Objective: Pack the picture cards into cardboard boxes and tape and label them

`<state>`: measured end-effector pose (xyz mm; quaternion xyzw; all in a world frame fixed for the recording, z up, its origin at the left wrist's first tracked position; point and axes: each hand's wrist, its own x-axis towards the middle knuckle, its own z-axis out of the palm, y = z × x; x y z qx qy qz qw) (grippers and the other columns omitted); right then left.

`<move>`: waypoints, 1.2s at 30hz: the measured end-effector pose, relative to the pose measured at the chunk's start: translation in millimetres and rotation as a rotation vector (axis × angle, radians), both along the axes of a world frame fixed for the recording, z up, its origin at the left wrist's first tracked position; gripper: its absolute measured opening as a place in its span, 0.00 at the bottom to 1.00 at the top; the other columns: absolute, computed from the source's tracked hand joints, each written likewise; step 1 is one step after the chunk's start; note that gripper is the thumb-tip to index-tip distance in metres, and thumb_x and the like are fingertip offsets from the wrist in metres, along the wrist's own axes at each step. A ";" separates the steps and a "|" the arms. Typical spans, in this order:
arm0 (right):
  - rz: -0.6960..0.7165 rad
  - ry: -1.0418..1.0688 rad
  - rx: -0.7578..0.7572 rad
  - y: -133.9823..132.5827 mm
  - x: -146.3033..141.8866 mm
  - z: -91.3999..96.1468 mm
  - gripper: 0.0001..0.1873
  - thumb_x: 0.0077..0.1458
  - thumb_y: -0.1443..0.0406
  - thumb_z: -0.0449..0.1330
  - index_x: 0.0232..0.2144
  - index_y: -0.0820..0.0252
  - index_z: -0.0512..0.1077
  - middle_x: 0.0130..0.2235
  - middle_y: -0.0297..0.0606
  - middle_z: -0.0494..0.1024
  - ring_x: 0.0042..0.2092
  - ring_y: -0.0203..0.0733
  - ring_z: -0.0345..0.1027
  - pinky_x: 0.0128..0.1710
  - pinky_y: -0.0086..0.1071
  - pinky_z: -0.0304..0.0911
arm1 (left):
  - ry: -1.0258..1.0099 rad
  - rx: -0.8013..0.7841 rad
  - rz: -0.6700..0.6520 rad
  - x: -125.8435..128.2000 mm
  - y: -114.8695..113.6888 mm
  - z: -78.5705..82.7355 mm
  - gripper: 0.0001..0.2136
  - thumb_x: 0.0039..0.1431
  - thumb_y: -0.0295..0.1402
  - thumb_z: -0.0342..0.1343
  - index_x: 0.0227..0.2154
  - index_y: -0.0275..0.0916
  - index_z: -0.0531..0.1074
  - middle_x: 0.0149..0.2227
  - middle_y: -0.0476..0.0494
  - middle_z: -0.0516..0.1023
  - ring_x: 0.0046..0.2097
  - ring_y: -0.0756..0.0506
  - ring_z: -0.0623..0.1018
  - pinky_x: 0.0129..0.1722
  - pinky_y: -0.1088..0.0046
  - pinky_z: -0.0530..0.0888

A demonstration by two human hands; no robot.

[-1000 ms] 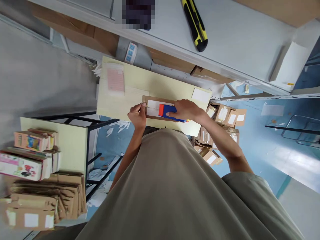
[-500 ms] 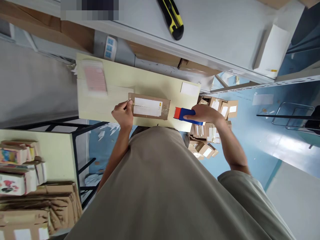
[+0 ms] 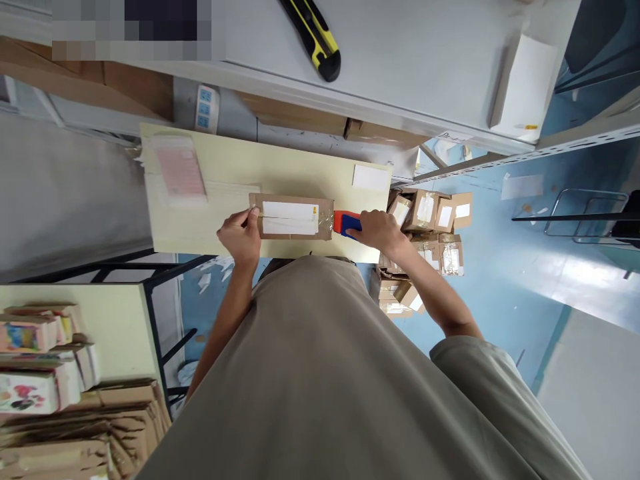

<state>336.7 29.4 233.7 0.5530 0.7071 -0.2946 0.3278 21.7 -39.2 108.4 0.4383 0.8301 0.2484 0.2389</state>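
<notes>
A brown cardboard box (image 3: 325,227) with a white label on its top lies on the pale yellow table (image 3: 230,153). Shiny tape covers its right end. My left hand (image 3: 241,233) pinches the box's left end between thumb and fingers. My right hand (image 3: 377,230) is wrapped round a blue and red tape dispenser (image 3: 349,223). The dispenser's red front touches, or nearly touches, the right end of the box; the exact contact is too small to tell.
A yellow and black utility knife (image 3: 317,43) lies on the grey shelf (image 3: 400,60) above. Pink-printed sheets (image 3: 180,167) and a white paper (image 3: 370,177) are on the table. Taped boxes (image 3: 425,210) are piled on the floor at right; flattened cardboard (image 3: 125,427) is stacked at lower left.
My right hand has brought the tape dispenser left, up against the box's right end. My left hand keeps its hold on the left end. The whole view has shifted slightly.
</notes>
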 end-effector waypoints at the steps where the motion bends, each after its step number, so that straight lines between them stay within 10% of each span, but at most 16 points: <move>1: 0.009 -0.013 0.040 -4.7 -4.3 -1.4 0.27 0.78 0.49 0.60 0.58 0.69 0.81 0.51 0.63 0.87 0.54 0.63 0.84 0.47 0.42 0.73 | 0.006 -0.011 -0.002 0.5 0.5 0.9 0.13 0.73 0.41 0.60 0.41 0.41 0.86 0.46 0.36 0.90 0.54 0.35 0.87 0.60 0.58 0.79; 8: -0.099 -0.061 0.157 -31.2 -14.4 -27.6 0.21 0.80 0.57 0.58 0.57 0.73 0.77 0.47 0.65 0.87 0.50 0.63 0.86 0.44 0.41 0.73 | -0.034 -0.043 0.000 3.7 5.6 3.8 0.14 0.73 0.41 0.59 0.45 0.38 0.84 0.47 0.36 0.89 0.49 0.38 0.86 0.58 0.62 0.79; 13: -0.211 -0.047 0.215 -38.6 2.1 -10.7 0.26 0.81 0.52 0.56 0.58 0.74 0.74 0.48 0.66 0.86 0.52 0.63 0.86 0.47 0.42 0.74 | -0.066 -0.013 0.076 2.1 12.3 6.6 0.17 0.68 0.39 0.65 0.55 0.37 0.79 0.56 0.33 0.83 0.53 0.38 0.83 0.62 0.57 0.79; 20: -0.318 0.044 0.493 -23.9 23.5 51.4 0.29 0.82 0.47 0.51 0.61 0.69 0.69 0.43 0.59 0.86 0.46 0.65 0.85 0.43 0.44 0.74 | -0.111 0.478 -0.359 60.4 46.3 81.1 0.18 0.76 0.41 0.60 0.63 0.42 0.77 0.62 0.32 0.80 0.66 0.34 0.78 0.69 0.50 0.76; 27: -0.292 0.352 0.939 41.8 30.1 76.0 0.29 0.80 0.53 0.48 0.68 0.71 0.62 0.42 0.54 0.84 0.47 0.64 0.83 0.51 0.56 0.77 | -0.252 0.759 -0.834 155.4 112.5 154.0 0.19 0.83 0.36 0.48 0.67 0.44 0.77 0.66 0.36 0.82 0.68 0.38 0.80 0.72 0.52 0.77; 36: -0.198 0.309 1.139 153.1 38.6 39.7 0.25 0.82 0.62 0.44 0.70 0.70 0.63 0.61 0.62 0.78 0.68 0.65 0.71 0.72 0.72 0.59 | -0.319 0.720 -0.894 181.7 160.8 145.6 0.29 0.81 0.33 0.50 0.80 0.45 0.63 0.79 0.38 0.70 0.80 0.37 0.69 0.82 0.49 0.65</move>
